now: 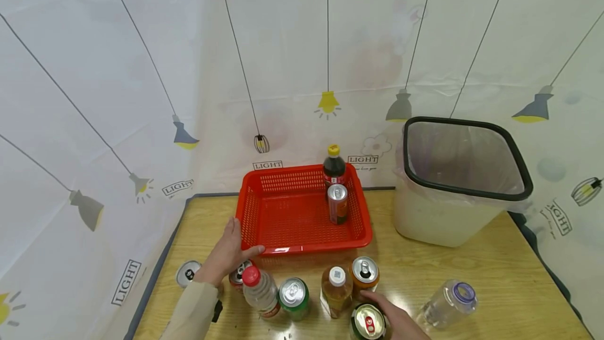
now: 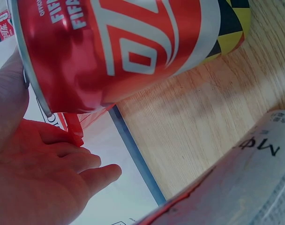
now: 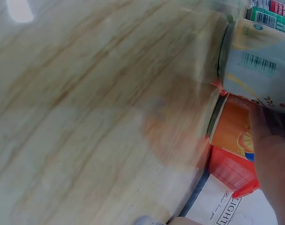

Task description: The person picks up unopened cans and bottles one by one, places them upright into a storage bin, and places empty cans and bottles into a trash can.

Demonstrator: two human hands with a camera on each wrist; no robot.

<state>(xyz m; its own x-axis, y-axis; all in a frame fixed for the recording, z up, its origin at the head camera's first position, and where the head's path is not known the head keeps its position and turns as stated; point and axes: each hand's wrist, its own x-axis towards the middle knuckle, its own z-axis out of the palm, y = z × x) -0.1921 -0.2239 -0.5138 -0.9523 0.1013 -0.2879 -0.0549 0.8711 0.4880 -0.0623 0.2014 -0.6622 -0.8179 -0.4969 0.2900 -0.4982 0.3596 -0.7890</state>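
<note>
My left hand (image 1: 228, 251) rests at the front left corner of the red basket (image 1: 304, 248), thumb along the rim and fingers extended. Beside that wrist stand a red cola can (image 2: 133, 51) and a pale can (image 1: 187, 273). At the front, my right hand (image 1: 398, 319) holds a drinks can with a red tab (image 1: 369, 322), a finger reaching round its far side; the thumb is hidden. Just beyond that finger is an orange drinks can (image 1: 365, 271). Inside the basket, at its right end, stand a cola bottle (image 1: 334, 164) and a drinks can (image 1: 337, 203).
Along the front stand a red-capped bottle (image 1: 261, 293), a green can (image 1: 294, 298) and a white-capped tea bottle (image 1: 336, 293). A clear bottle with a purple cap (image 1: 448, 303) is at the right. Behind it rises a lined white bin (image 1: 436, 214) with a black rim (image 1: 472, 192).
</note>
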